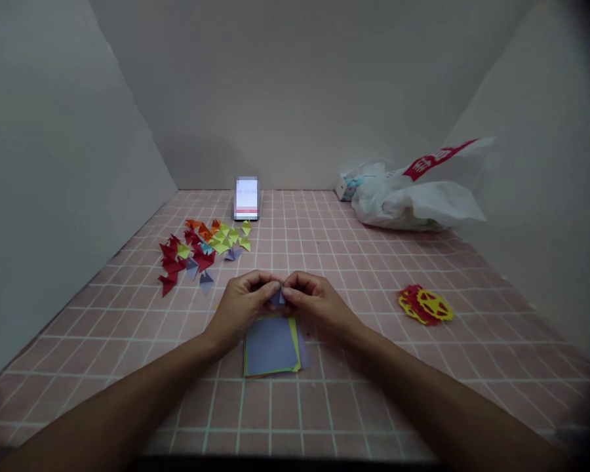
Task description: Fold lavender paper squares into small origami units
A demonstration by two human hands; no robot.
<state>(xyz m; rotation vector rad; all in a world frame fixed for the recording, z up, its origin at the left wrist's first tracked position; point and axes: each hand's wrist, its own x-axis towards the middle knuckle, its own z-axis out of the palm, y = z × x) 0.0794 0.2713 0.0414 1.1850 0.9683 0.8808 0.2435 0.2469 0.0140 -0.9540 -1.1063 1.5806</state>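
Between my two hands is a small folded piece of bluish-purple paper (278,297), mostly covered by the fingers. My left hand (248,298) pinches it from the left with thumb and fingers, and my right hand (312,298) pinches its right side. Just below the hands lies a stack of square origami paper (271,346), a blue-purple sheet on top with yellow-green edges showing beneath. To the left sits a spread of folded paper birds (204,257) in red, orange, yellow, blue and purple.
A phone with a lit screen (246,198) stands at the back. Red and yellow cut-out discs (425,305) lie at the right. A white plastic bag (413,200) and a small box (345,187) rest at the back right. Pale walls enclose the pink checked tabletop (354,387).
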